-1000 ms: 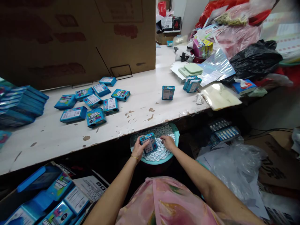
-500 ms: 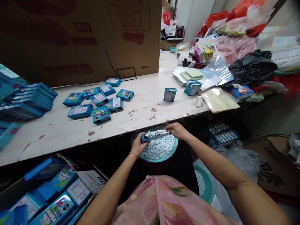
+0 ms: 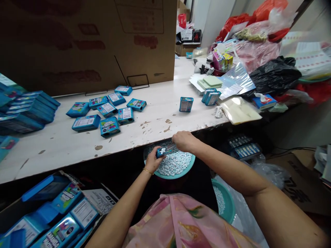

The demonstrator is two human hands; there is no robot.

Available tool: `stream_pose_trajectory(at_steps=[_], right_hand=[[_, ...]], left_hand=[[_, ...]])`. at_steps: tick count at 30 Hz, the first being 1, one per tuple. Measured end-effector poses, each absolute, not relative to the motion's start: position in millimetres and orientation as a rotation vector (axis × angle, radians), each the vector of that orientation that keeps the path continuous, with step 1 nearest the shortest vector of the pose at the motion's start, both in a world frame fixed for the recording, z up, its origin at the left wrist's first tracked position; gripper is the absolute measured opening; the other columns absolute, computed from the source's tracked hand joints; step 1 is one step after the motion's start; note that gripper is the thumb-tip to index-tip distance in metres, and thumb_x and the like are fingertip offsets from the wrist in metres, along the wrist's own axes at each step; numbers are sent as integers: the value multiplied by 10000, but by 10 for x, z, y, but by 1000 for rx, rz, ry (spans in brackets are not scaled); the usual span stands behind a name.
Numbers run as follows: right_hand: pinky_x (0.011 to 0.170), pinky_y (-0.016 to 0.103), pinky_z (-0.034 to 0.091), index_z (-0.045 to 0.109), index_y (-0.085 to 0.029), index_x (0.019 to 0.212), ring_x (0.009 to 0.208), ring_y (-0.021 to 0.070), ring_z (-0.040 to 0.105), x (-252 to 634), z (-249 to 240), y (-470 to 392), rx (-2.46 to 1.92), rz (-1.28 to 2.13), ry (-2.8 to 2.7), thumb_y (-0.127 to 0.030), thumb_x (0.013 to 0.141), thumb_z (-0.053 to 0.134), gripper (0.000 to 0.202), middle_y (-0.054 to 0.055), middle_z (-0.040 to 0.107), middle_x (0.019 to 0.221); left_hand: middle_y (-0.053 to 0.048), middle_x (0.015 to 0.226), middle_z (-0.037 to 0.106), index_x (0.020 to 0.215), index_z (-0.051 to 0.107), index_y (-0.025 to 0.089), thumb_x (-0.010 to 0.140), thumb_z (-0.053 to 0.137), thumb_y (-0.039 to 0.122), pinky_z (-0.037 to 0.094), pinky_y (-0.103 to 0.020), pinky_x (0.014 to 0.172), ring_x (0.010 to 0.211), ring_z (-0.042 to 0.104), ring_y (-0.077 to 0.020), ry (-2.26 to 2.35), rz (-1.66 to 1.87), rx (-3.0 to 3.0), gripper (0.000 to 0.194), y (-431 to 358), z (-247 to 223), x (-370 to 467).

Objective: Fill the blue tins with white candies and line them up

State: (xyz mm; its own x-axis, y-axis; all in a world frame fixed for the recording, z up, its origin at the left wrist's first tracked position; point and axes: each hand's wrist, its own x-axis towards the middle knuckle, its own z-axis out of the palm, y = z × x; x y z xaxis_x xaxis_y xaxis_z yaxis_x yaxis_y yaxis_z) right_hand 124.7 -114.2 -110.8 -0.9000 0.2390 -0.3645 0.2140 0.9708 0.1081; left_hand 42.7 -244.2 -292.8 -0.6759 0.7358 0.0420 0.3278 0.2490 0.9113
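Our left grip (image 3: 154,159) is closed around a blue candy box (image 3: 161,152), thumb and fingers on its sides, with its opening facing us and a few white candies (image 3: 162,151) showing at the mouth. A gold bracelet (image 3: 148,171) circles the wrist just behind that grip. Our right grip (image 3: 184,141) is beside and slightly beyond it, fingers curled around the end of a clear piece (image 3: 170,148) that reaches toward the box's mouth; it is too blurred for us to tell exactly what it is.

Directly below both grips we have a turquoise basin (image 3: 191,164), heaped with the same candies. Nearer to us and to the right, below the right forearm, a second turquoise basin (image 3: 231,207) holds more.

Ahead of the grips runs the worn white tabletop (image 3: 155,103). Straight beyond the right grip one blue box (image 3: 186,104) stands upright, with a pair of boxes (image 3: 211,97) farther to its right, near pale green pads (image 3: 210,82) and a pile of clear plastic sleeves (image 3: 240,110). Beyond the left grip and to its left, nine loose boxes (image 3: 110,127) lie scattered, the nearest printed "CARAMELO"; farther left we see a stack of boxes (image 3: 31,110). Behind the loose ones rises a large cardboard carton (image 3: 88,44). Low on our side, left of the left forearm, an open carton (image 3: 99,199) holds further blue boxes (image 3: 84,213).
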Motion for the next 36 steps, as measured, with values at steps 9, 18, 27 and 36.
stream_pose_trajectory(at_steps=[9,18,27,36], right_hand=[[687,281,400,621,-265,912,857,201,579,2043,-2006,-457,804,-112,2681,-144,763,373,314,46,639,939],[718,236,390,631,-248,928,872,158,564,1648,-3209,-946,1210,-923,2705,-191,790,394,279,13,649,917],[614,196,408,647,-173,866,667,111,557,1838,-2616,-607,974,-1209,2788,-179,747,431,246,0,645,728],[696,240,402,648,-281,894,860,162,564,1594,-1554,-830,536,-409,2892,-190,737,439,277,5,651,898]], left_hand=[[-6,825,560,960,482,182,563,666,338,435,-299,744,763,544,-152,1909,1637,664,465,-2603,-3070,277],[-12,840,568,967,462,187,558,665,357,456,-315,733,770,559,-157,1773,1673,539,487,-2357,-3119,429],[1,824,552,957,477,181,574,654,316,434,-301,757,762,535,-144,1967,1638,734,443,-2767,-2844,261],[7,805,558,966,509,190,588,638,264,403,-265,728,758,517,-143,2083,1523,925,407,-2519,-2903,429]])
